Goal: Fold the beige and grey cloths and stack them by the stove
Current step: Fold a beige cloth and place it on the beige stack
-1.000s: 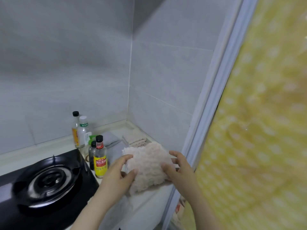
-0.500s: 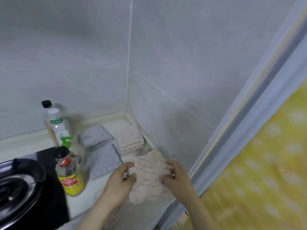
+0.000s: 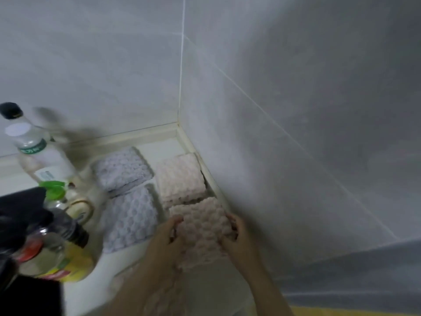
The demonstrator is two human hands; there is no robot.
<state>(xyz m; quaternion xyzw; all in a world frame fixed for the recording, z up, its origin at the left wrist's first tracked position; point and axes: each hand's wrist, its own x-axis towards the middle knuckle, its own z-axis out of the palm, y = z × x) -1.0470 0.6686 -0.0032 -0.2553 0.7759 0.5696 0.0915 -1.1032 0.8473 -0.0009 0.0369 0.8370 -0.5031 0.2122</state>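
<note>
I see a bobbly beige cloth touching a folded beige stack; to the left, a folded grey cloth behind a flatter grey cloth, I think.

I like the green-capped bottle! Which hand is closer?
Left. The left hand holds the beige cloth on the green-capped bottle side; the right hand, on the wall side.

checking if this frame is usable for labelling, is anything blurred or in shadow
Head view: the near bottle at left is smeared by motion blur; the nearer grey cloth and the held beige cloth read fairly sharp; the right wall falls into shadow lower down.
</note>
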